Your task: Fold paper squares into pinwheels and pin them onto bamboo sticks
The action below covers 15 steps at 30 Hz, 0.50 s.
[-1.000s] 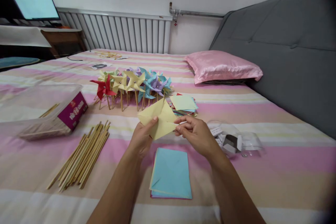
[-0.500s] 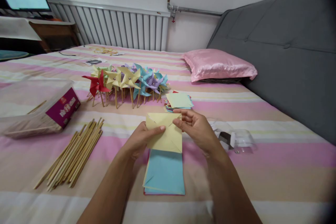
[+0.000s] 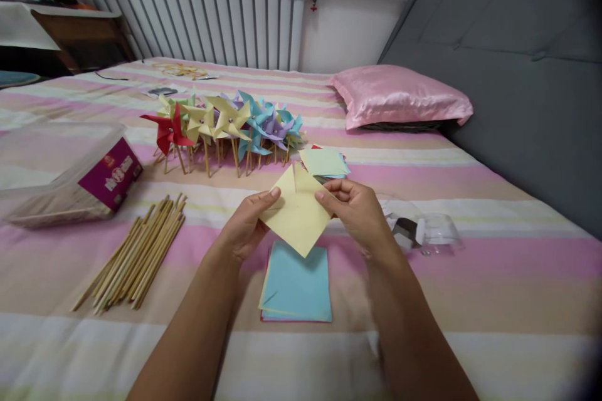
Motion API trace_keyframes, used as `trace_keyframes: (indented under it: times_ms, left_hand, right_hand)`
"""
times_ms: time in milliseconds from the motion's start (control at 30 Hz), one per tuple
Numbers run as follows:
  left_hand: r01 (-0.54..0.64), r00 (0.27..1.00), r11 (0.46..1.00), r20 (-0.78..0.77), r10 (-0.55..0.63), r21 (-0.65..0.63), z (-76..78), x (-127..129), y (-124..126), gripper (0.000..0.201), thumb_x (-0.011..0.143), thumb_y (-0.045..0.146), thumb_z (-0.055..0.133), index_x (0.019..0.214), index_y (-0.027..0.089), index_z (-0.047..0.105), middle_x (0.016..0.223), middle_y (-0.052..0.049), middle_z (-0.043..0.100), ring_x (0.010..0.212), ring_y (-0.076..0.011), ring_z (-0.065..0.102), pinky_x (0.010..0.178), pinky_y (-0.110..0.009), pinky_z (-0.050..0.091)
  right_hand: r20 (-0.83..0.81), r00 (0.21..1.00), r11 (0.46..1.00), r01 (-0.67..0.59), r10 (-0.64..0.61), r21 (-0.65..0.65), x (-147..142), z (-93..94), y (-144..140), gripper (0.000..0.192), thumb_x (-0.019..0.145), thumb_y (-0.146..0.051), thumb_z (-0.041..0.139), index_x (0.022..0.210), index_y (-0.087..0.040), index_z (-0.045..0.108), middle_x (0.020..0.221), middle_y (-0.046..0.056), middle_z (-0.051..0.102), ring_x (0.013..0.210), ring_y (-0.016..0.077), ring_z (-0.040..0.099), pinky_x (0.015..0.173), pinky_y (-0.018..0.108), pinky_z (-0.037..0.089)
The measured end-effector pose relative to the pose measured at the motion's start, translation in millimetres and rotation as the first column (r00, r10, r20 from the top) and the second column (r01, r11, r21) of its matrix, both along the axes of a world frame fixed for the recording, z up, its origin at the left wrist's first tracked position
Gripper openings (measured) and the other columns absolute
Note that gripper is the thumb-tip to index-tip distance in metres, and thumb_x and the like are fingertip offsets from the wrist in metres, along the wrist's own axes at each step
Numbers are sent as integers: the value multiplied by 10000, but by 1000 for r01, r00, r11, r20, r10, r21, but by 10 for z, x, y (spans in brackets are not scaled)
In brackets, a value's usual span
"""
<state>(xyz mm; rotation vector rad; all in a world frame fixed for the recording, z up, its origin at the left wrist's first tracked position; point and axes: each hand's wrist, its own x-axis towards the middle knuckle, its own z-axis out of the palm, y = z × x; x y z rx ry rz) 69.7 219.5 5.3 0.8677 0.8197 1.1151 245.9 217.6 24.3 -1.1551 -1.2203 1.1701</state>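
Observation:
Between my hands I hold a square sheet of yellow paper (image 3: 300, 219), turned so one corner points toward me. A slit runs inward from its far corner. My left hand (image 3: 247, 219) pinches the left corner, thumb on top. At the right corner my right hand (image 3: 353, 210) pinches the sheet between thumb and fingers. Just below lies a stack of coloured paper squares (image 3: 298, 285), blue on top. Beyond the held sheet is another paper pile (image 3: 325, 161) with a pale yellow sheet uppermost, partly hidden by the held sheet.
Finished paper pinwheels (image 3: 230, 119) on sticks stand behind. Loose wooden sticks (image 3: 136, 257) lie at left, near a clear plastic box (image 3: 66, 182) with a purple label. Clear plastic containers (image 3: 437, 232) sit at right. A pink pillow (image 3: 399, 97) rests by the grey headboard (image 3: 508, 75).
The yellow sheet has been turned from square-on to corner-down, and both hands now grip opposite corners. The camera view has tipped downward, so the scene sits higher.

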Motion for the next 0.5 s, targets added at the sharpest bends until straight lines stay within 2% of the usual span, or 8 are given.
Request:
trace_keyframes:
  times_ms: [133,233,333,500]
  left_hand:
    - [-32,999,999,-31,32,18,3,-43,9,377,666,338,720,969,114,693,904,-114,711,784,-219,648,631,-260,474]
    - [-34,980,999,-198,29,-19,-1,-82,19,473,572,260,779,1009,109,679,881,-112,714,723,-204,642,626,-271,465]
    - [-77,944,996,-325,61,-37,-21,-105,36,449,540,246,787,958,111,696,817,-92,719,656,-180,626,600,-264,452]
    - [-118,938,993,-332,105,-18,-63,-111,61,452,528,256,796,945,112,698,791,-74,716,625,-152,614,581,-242,448]
  right_hand:
    - [43,999,999,-20,23,-51,7,-36,12,187,653,-297,667,758,-168,581,659,13,652,571,133,589,506,232,448]
    - [193,977,991,-71,91,-110,26,-109,30,211,651,-251,647,841,-190,578,638,9,646,585,166,615,504,254,454]
    - [329,937,991,-87,118,-106,42,-189,48,260,643,-211,633,899,-213,589,617,3,641,579,180,618,508,265,450]
    - [374,917,990,-125,142,-68,55,-217,50,251,669,-192,594,914,-211,641,685,23,683,650,192,638,570,271,461]
